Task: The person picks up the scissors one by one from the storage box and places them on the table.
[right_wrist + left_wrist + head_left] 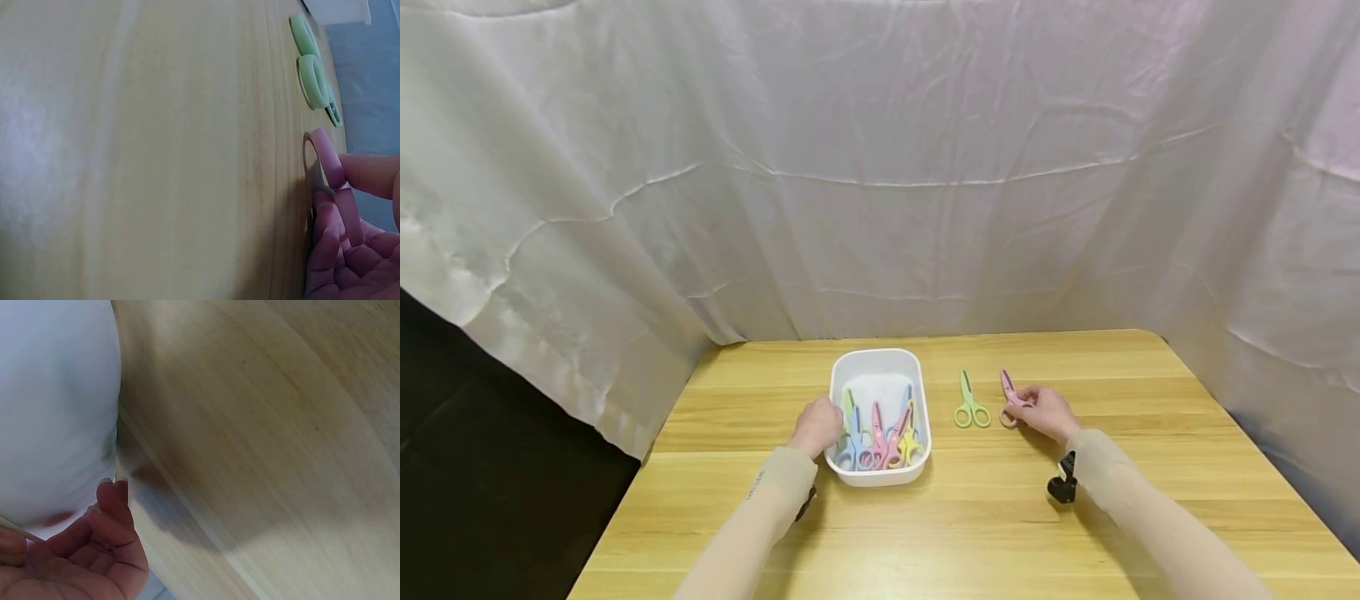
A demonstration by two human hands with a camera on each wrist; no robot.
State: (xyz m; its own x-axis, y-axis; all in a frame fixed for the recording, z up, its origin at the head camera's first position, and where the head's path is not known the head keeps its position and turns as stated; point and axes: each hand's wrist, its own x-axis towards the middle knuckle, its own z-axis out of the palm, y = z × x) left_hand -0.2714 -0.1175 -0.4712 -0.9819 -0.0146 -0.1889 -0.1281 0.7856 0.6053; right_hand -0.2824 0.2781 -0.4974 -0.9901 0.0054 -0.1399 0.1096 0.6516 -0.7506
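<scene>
A white plastic bin (pixel 880 479) stands on the table with several pastel scissors in it, among them a blue pair (pixel 856 437) and a pink pair (pixel 877 421). My left hand (pixel 817 427) holds the bin's left side, its fingers bent against the outer wall (pixel 59 406) in the left wrist view. To the right, my right hand (pixel 1047 414) pinches another pink pair of scissors (pixel 1008 387) by the handles (pixel 328 159), blades pointing away from me. The right wrist view shows these handles tilted up off the wood. Between bin and right hand lie green scissors (pixel 966 390).
The wooden table (pixel 970 533) has its far edge against a pale hanging curtain (pixel 887 233), which also runs along both sides. A dark area (pixel 490 483) lies beyond the table's left edge.
</scene>
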